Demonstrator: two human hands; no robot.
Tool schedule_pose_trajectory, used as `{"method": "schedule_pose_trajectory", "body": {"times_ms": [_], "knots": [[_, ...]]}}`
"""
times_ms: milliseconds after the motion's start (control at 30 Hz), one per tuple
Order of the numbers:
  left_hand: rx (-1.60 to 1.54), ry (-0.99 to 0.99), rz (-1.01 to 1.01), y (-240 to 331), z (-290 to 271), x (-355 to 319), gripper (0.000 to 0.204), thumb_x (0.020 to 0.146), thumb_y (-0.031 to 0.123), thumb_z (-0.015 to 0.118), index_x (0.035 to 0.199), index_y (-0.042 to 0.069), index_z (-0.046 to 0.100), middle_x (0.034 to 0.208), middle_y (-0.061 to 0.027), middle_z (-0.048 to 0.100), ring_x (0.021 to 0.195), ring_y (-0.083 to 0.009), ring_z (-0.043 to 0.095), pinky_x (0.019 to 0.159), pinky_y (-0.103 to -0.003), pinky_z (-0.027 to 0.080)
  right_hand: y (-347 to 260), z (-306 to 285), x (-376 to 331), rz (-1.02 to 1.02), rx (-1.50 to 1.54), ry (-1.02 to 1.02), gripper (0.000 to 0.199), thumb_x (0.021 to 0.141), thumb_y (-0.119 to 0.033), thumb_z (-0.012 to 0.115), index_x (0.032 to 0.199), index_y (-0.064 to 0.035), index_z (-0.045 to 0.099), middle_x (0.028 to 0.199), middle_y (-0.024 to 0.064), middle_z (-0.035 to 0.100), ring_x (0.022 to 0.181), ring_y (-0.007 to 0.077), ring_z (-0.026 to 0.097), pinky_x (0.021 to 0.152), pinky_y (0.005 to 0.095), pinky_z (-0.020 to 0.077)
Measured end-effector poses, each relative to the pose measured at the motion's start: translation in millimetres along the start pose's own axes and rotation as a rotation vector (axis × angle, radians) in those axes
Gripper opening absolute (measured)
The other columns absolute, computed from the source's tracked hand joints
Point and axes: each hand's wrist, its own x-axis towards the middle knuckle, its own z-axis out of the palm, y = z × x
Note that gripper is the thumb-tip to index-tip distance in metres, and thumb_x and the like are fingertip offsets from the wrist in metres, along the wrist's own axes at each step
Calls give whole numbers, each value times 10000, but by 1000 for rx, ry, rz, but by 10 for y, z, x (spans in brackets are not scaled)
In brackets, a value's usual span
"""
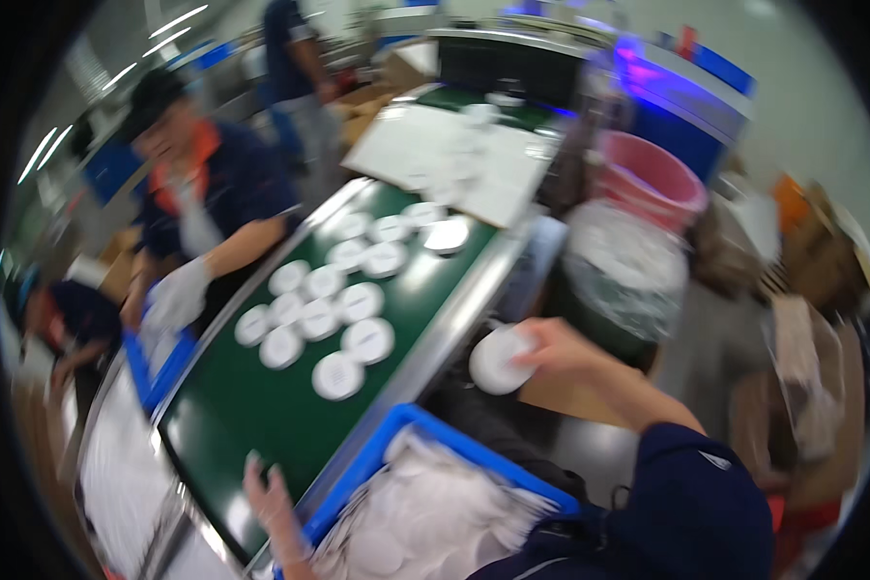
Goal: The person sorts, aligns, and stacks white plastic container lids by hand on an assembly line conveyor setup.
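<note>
My right hand (563, 350) pinches a round white disc (498, 362) by its edge, held out past the right side of the conveyor. The disc looks like a lid, though blur hides its detail. At the near end of the green conveyor belt (224, 425), my left hand (271, 498) has its fingers apart and nothing in them. Several white discs (338, 375) with faint print lie flat on the belt, beyond my left hand. Between my arms sits a blue crate (411, 418) heaped with thin white pieces (416, 512).
White boards (512, 164) cover the belt's far part, before a dark machine opening (503, 72). Across the belt, a person in a gloved hand (179, 295) reaches by another blue crate (145, 377). A pink bucket (652, 179) and a plastic-covered bin (623, 261) stand right.
</note>
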Motion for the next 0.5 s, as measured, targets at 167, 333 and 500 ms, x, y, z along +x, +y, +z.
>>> {"method": "schedule_pose_trajectory", "body": {"times_ms": [167, 333, 500], "knots": [[-46, -60, 16, -87, 137, 20, 414, 835, 53, 542, 1236, 7, 449, 1147, -169, 534, 1059, -228, 521, 904, -310, 404, -78, -994, -4, -100, 789, 451, 114, 791, -113, 572, 840, -12, 588, 714, 39, 586, 606, 129, 555, 538, 245, 458], [8, -72, 59, 64, 216, -18, 435, 825, 37, 545, 1246, 12, 440, 1178, -167, 514, 1076, -232, 511, 897, -317, 412, 243, -2416, 150, -92, 868, 1104, 268, 827, -174, 555, 1025, -7, 483, 810, 80, 574, 663, 164, 570, 593, 264, 478], [157, -92, 234, 450, 292, 37, 447, 753, 66, 636, 1179, 38, 506, 1171, -130, 538, 1084, -264, 502, 930, -341, 377, 350, -230, 98, -358, -268, 269, 93, 801, -86, 576, 840, -3, 592, 660, 33, 581, 589, 64, 531, 534, 228, 439]]}}
